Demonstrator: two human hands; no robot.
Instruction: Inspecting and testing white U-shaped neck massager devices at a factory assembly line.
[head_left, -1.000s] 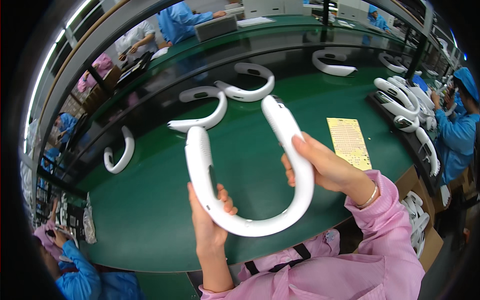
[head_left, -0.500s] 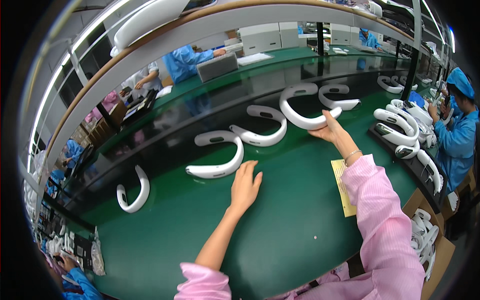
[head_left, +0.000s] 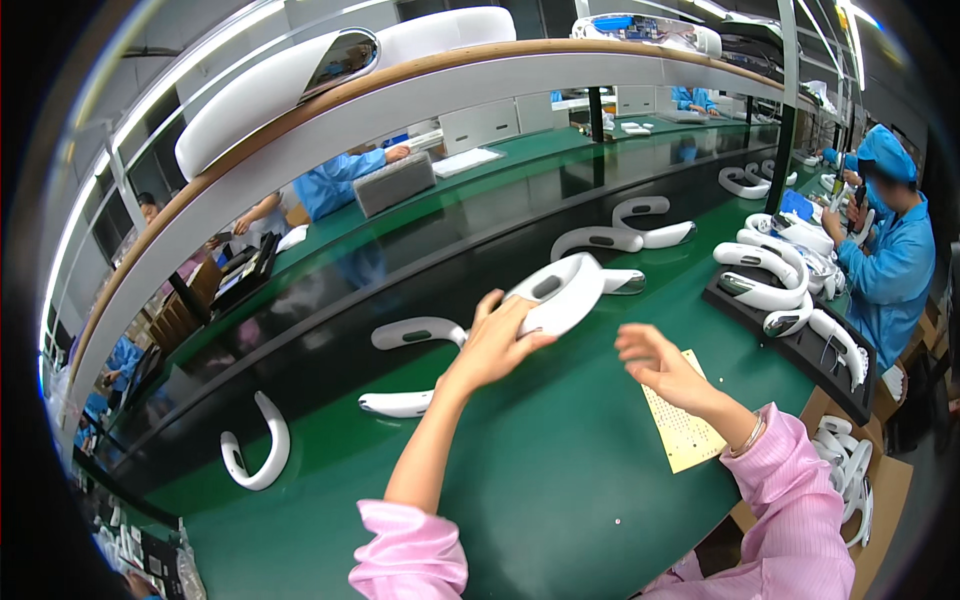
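Note:
A white C-shaped neckband device (head_left: 568, 308) with a dark oval patch is raised and tilted above the green work surface, its left end gripped in my left hand (head_left: 490, 340). My right hand (head_left: 665, 368) hovers to the right of it, fingers apart and holding nothing, over a yellow printed sheet (head_left: 685, 425). Behind the raised device lies another neckband (head_left: 597, 240), partly hidden by it. A third neckband (head_left: 418, 332) rests under and behind my left wrist, which covers part of it. Farther left lies a smaller-looking curved neckband (head_left: 277, 455).
Beyond the green table (head_left: 540, 490) runs a dark glossy strip (head_left: 350, 290). More neckbands stand along it to the right (head_left: 655, 237). A black tray (head_left: 790, 345) at right holds several. A cardboard box (head_left: 885, 500) with white parts sits below. A co-worker in blue (head_left: 885, 240) works at right.
My right hand has let go of the neckband it held and drawn back toward me. My left hand has taken hold of a neckband and lifted it. The whole view has shifted.

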